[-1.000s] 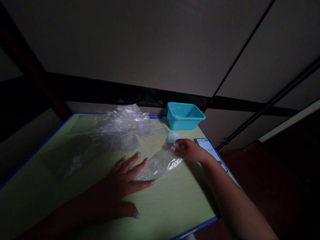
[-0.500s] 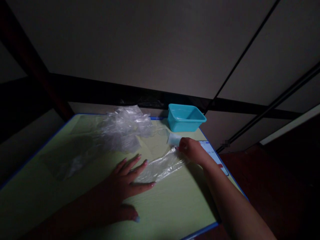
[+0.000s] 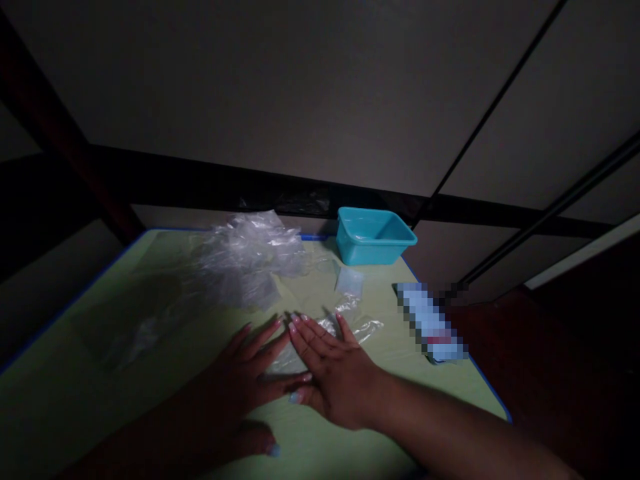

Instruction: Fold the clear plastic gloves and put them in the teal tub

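Observation:
A clear plastic bag (image 3: 369,329) lies flat on the pale green table, partly covered by my hands. My right hand (image 3: 333,370) rests palm down across it, fingers stretched out and pointing to the far left. Beside it, my left hand (image 3: 245,380) is spread with its fingertips at the bag's left end. The fingertips of both hands nearly meet. Just beyond the bag lies a small pale bluish-white piece (image 3: 350,280); its kind is unclear. A heap of crumpled clear plastic bags (image 3: 250,257) sits past my left hand.
A turquoise plastic basin (image 3: 373,252) stands at the table's far right corner. A phone (image 3: 430,323), blurred out, lies along the right edge. The table (image 3: 350,447) has a blue rim, and a panelled wall (image 3: 275,100) rises behind it.
My right hand has let go of the bag's far right end and moved left and nearer, now lying flat on the bag. My left hand has hardly moved.

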Action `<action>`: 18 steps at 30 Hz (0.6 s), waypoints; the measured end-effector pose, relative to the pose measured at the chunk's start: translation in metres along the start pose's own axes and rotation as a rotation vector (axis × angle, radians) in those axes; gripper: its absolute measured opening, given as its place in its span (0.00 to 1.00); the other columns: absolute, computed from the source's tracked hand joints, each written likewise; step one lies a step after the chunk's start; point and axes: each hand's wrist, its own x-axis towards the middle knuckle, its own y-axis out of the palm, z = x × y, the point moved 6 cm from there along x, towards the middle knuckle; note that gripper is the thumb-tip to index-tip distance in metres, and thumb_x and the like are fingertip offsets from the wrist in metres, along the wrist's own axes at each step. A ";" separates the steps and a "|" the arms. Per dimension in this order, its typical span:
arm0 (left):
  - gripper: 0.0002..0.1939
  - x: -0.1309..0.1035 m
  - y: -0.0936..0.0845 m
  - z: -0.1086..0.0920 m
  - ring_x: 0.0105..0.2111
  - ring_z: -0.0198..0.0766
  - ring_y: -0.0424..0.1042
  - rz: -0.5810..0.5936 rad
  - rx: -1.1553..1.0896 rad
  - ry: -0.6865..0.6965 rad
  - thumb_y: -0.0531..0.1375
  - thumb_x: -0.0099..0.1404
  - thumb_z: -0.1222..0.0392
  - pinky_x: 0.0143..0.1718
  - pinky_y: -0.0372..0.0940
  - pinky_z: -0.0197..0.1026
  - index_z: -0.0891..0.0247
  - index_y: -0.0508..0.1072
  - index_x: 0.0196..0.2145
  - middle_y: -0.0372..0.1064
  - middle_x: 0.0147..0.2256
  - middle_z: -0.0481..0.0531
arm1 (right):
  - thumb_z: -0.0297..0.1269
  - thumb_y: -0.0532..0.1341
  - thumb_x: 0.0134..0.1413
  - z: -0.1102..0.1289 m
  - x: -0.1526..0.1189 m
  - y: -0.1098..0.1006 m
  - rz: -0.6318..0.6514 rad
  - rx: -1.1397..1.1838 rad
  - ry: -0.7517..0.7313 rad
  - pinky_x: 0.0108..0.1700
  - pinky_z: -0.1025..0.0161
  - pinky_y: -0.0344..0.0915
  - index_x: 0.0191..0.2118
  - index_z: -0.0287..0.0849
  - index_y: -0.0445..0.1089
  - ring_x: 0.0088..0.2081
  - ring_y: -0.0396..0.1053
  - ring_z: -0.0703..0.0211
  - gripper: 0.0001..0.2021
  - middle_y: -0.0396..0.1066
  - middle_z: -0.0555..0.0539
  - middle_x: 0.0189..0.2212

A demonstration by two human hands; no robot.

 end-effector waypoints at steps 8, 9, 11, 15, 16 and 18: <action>0.38 -0.001 -0.002 -0.004 0.65 0.63 0.43 -0.032 0.018 0.008 0.56 0.58 0.31 0.60 0.48 0.63 0.38 0.52 0.63 0.30 0.69 0.51 | 0.55 0.42 0.65 -0.023 -0.008 -0.002 -0.052 -0.056 0.103 0.63 0.38 0.18 0.69 0.36 0.33 0.69 0.29 0.53 0.37 0.28 0.43 0.68; 0.38 -0.001 -0.002 -0.004 0.65 0.63 0.43 -0.023 0.017 0.001 0.56 0.58 0.31 0.59 0.49 0.63 0.37 0.51 0.64 0.30 0.69 0.51 | 0.55 0.42 0.65 -0.029 -0.011 -0.003 -0.060 -0.069 0.134 0.63 0.38 0.19 0.69 0.37 0.32 0.69 0.30 0.53 0.36 0.28 0.43 0.68; 0.39 -0.001 -0.003 -0.004 0.65 0.64 0.42 0.002 0.011 -0.008 0.56 0.58 0.31 0.58 0.49 0.65 0.36 0.49 0.64 0.31 0.69 0.52 | 0.54 0.43 0.65 -0.042 -0.016 -0.007 -0.073 -0.101 0.198 0.63 0.36 0.22 0.69 0.38 0.32 0.69 0.30 0.52 0.35 0.28 0.44 0.68; 0.41 0.000 -0.004 -0.005 0.65 0.64 0.44 0.051 0.015 -0.041 0.55 0.58 0.30 0.58 0.49 0.66 0.38 0.48 0.64 0.36 0.68 0.55 | 0.51 0.43 0.65 -0.060 -0.023 -0.013 -0.089 -0.165 0.284 0.63 0.34 0.24 0.69 0.39 0.34 0.69 0.30 0.50 0.34 0.28 0.43 0.68; 0.42 0.000 -0.004 -0.005 0.65 0.63 0.46 0.051 0.026 -0.053 0.54 0.58 0.29 0.58 0.49 0.65 0.40 0.46 0.65 0.38 0.68 0.56 | 0.52 0.43 0.65 -0.062 -0.023 -0.013 -0.090 -0.173 0.295 0.63 0.34 0.25 0.69 0.39 0.35 0.69 0.30 0.50 0.34 0.28 0.43 0.68; 0.44 0.000 -0.008 -0.008 0.64 0.60 0.49 0.016 0.051 -0.054 0.53 0.58 0.28 0.59 0.47 0.63 0.43 0.44 0.66 0.42 0.67 0.58 | 0.52 0.43 0.65 -0.064 -0.024 -0.014 -0.088 -0.177 0.306 0.63 0.34 0.26 0.69 0.39 0.35 0.69 0.30 0.49 0.34 0.28 0.42 0.68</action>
